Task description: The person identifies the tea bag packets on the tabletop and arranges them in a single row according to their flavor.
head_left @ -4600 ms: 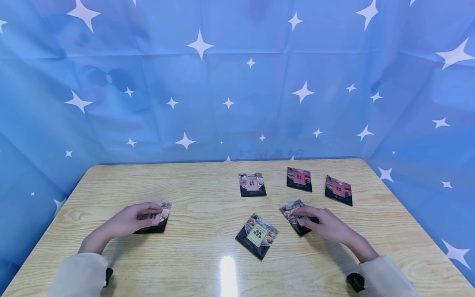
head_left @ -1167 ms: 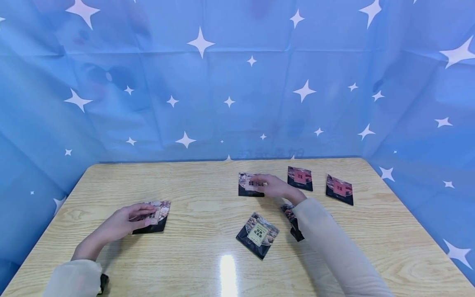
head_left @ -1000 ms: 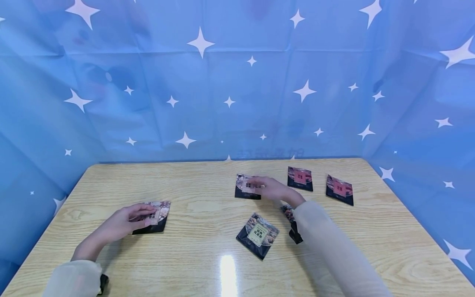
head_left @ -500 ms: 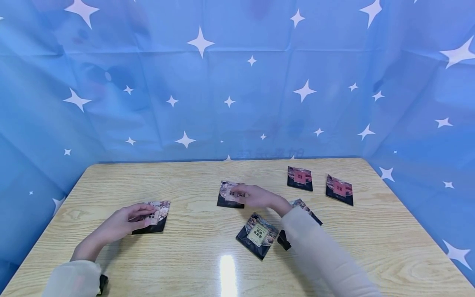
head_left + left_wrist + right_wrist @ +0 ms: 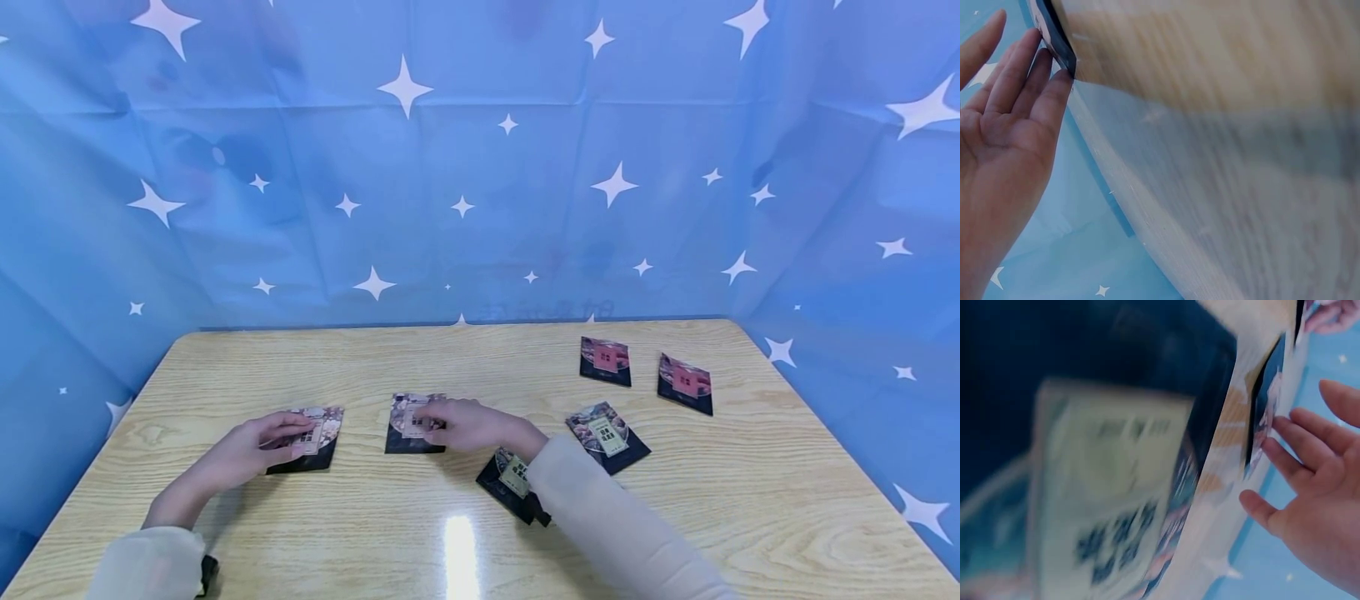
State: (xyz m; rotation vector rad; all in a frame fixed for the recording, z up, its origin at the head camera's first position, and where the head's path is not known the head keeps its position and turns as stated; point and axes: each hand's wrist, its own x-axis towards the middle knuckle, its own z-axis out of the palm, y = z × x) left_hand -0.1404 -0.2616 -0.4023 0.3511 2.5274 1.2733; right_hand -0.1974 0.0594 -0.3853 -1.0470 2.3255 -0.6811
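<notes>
On the left of the table, my left hand rests its fingertips on a flat black tea sachet with a pale pink label and floral print. The left wrist view shows straight fingers against that sachet's edge. My right hand touches a second pale-pink-label sachet lying flat near the middle, a short gap from the first. Its fingertips meet the sachet's face in the right wrist view, fingers extended and thumb apart. Part of each sachet is hidden under the fingers.
A green-label sachet lies partly under my right forearm; another green-label sachet is to its right. Two red-label sachets, one further left than the other, lie at the back right. A blue starry cloth hangs behind the wooden table.
My right hand went from the right green-label sachet to the back pale-pink-label one, then slid it left and nearer along the table. My left hand has stayed on its sachet.
</notes>
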